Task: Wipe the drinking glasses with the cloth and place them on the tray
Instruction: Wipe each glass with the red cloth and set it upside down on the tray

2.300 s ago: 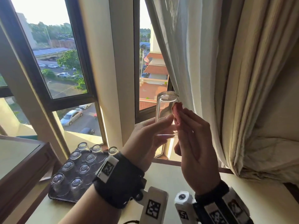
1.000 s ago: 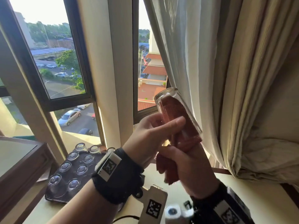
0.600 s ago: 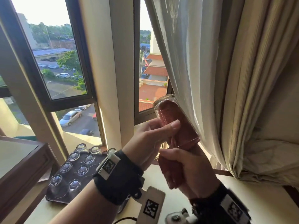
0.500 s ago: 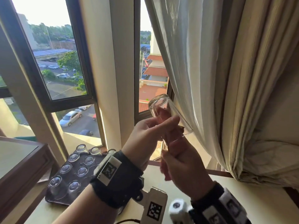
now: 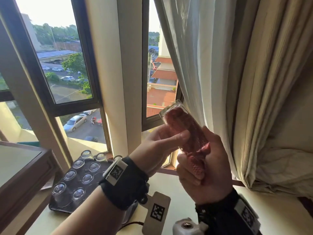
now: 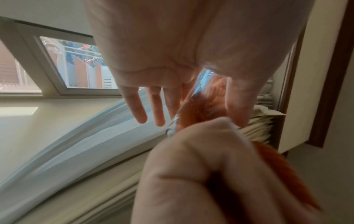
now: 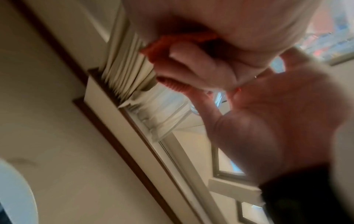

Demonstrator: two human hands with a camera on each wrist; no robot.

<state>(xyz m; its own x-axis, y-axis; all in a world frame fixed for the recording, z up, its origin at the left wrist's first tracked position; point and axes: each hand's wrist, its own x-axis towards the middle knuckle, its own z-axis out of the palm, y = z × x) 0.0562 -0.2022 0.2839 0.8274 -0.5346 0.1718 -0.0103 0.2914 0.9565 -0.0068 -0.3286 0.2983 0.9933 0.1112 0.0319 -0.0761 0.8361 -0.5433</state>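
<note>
Cloth [image 5: 189,133] pushed back into glass [image 5: 183,126] | left hand [image 5: 159,146] grips glass; right hand [image 5: 208,167] clutches cloth | tray [image 5: 76,189]: head view only

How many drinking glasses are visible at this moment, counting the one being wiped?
10. Nine stand upside down on the dark tray at lower left; one glass, stuffed with the red cloth, is held between both hands. The left wrist may hide more on the tray.

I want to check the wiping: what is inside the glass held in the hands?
The red cloth fills the glass up to its base. The right hand grips the cloth's tail, covering the rim.
</note>
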